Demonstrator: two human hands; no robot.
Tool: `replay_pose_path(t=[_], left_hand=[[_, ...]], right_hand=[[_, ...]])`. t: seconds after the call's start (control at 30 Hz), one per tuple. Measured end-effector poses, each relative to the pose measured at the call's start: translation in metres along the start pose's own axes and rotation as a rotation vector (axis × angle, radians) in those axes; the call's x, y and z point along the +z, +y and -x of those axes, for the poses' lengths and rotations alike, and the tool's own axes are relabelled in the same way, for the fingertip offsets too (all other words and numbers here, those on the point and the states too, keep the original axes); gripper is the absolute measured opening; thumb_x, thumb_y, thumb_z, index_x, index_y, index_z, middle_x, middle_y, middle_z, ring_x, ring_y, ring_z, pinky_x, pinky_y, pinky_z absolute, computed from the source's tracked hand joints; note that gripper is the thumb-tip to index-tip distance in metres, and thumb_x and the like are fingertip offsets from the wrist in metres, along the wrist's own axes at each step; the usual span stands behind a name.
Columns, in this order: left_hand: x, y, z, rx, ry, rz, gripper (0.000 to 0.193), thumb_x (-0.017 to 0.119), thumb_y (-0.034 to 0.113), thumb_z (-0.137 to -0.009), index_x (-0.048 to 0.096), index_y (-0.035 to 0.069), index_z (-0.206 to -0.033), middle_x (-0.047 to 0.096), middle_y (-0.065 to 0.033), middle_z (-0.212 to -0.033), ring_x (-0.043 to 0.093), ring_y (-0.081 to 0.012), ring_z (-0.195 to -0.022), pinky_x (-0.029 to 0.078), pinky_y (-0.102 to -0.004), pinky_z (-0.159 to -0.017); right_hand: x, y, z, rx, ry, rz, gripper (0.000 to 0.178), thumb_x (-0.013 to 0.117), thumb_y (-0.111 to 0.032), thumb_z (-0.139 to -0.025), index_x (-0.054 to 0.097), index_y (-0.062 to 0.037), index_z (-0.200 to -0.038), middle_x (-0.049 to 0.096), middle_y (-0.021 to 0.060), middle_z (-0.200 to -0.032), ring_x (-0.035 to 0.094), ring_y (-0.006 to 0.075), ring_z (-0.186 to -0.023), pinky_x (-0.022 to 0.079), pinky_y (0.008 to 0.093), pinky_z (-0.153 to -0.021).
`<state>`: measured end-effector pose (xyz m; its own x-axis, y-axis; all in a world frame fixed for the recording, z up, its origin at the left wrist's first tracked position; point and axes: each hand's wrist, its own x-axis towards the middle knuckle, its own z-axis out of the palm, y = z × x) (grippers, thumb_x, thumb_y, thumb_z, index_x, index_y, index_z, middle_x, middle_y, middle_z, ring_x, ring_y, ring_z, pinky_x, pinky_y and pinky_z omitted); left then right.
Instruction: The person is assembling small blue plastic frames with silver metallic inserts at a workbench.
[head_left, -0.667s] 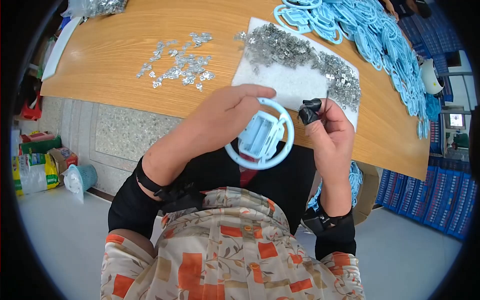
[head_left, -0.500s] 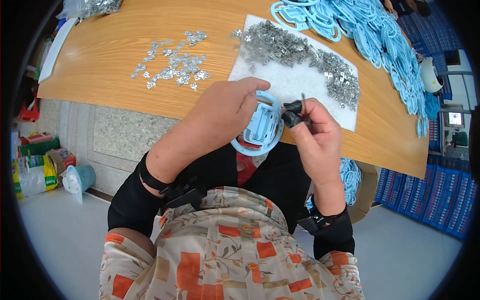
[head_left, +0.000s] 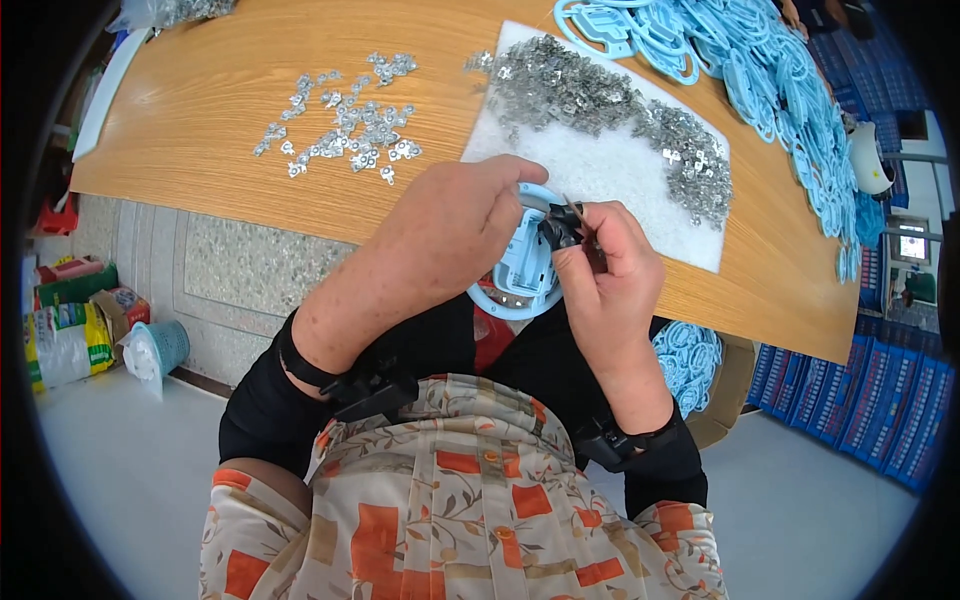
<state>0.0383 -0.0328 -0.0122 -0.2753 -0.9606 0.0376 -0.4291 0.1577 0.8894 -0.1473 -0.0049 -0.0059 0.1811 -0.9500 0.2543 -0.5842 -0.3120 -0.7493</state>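
My left hand [head_left: 452,215] grips a light-blue round plastic frame [head_left: 528,299], wheel-like with a boxy recess in its middle, just off the table's near edge. Black covers wrap the thumb and a fingertip of my right hand [head_left: 612,275]. Pinched in that hand is a thin dark pointed tool [head_left: 592,243], its exact kind hard to make out. The right fingertips are over the frame's right side and hide part of it. Beyond both hands, small metal clips [head_left: 570,85] are heaped on a white foam sheet [head_left: 580,172].
More metal pieces [head_left: 355,128] lie scattered on the wooden table [head_left: 220,120]. Light-blue frames [head_left: 745,80] are piled along the far right. Below the table's right side, a cardboard box [head_left: 735,385] holds more frames. Blue racks [head_left: 850,400] stand at right, a bin [head_left: 165,343] at left.
My right hand has moved left, bringing its covered fingertips and the tool over the frame's right side. My left hand keeps its hold on the frame.
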Motion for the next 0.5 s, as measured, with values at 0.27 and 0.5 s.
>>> replay_pose_path(t=[0.27,0.5], left_hand=[[0.003,-0.005,0.001,0.046,0.018,0.022,0.030,0.045,0.011,-0.096,0.067,0.002,-0.116,0.066,-0.0165,-0.076,0.065,-0.0277,-0.068,0.050,-0.0371,-0.064],[0.004,-0.008,0.001,0.041,0.025,0.028,0.031,0.044,0.010,-0.096,0.066,0.000,-0.116,0.068,-0.0157,-0.081,0.066,-0.0243,-0.071,0.052,-0.0348,-0.068]], right_hand=[[-0.003,-0.009,0.016,-0.257,-0.060,0.311,0.033,0.073,0.001,-0.066,0.063,-0.0020,-0.098,0.060,0.0109,-0.091,0.062,0.0316,-0.079,0.050,0.0394,-0.066],[-0.026,-0.015,0.013,0.121,-0.125,0.007,0.034,0.064,0.002,-0.078,0.056,0.0010,-0.112,0.057,0.0197,-0.094,0.062,0.0385,-0.086,0.050,0.0433,-0.071]])
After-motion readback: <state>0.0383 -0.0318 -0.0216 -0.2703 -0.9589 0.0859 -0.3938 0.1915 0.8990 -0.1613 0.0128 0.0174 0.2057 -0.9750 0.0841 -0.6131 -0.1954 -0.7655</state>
